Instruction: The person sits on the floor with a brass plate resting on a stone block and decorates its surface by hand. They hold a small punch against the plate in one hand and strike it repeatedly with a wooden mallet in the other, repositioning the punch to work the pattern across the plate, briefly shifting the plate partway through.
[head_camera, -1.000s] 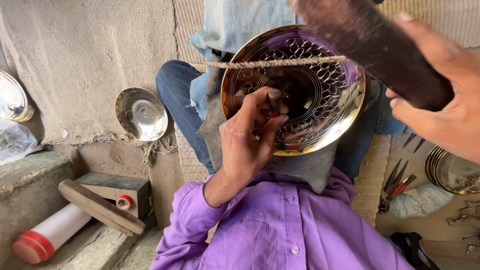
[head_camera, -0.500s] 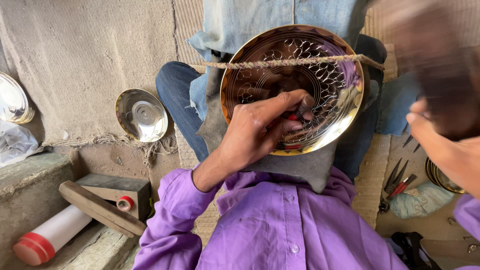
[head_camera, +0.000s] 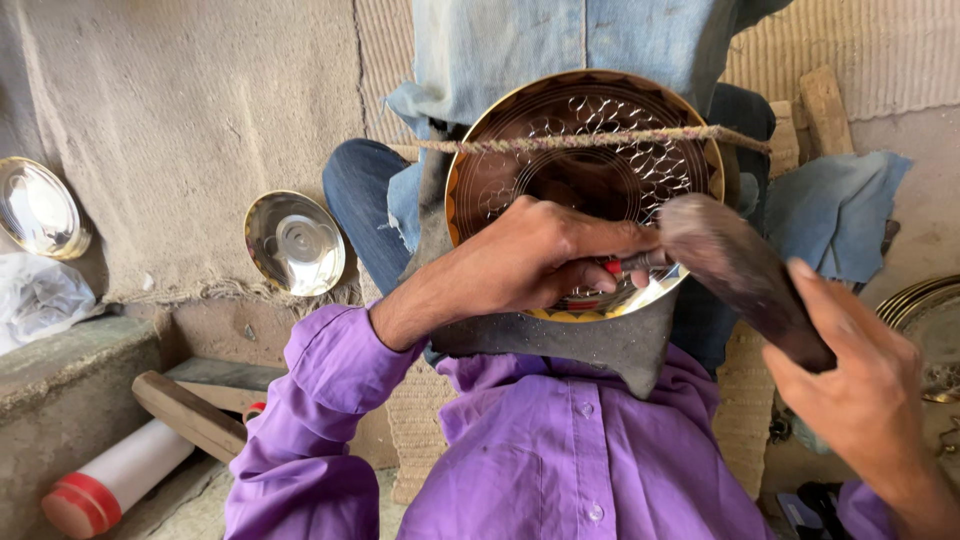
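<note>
Against one engraved plate (head_camera: 590, 150), left hand (head_camera: 535, 255) (chisel-gripping) meets right hand's (head_camera: 850, 390) mallet (head_camera: 735, 265).

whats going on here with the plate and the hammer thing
A person in a purple shirt is working a round patterned metal plate that is propped upright and tied in place by a rope. The left hand presses a small red-handled tool against the plate's face. The right hand holds a dark mallet, its head right at the tool's end. Two more shiny plates lean on the wall to the left.
</note>
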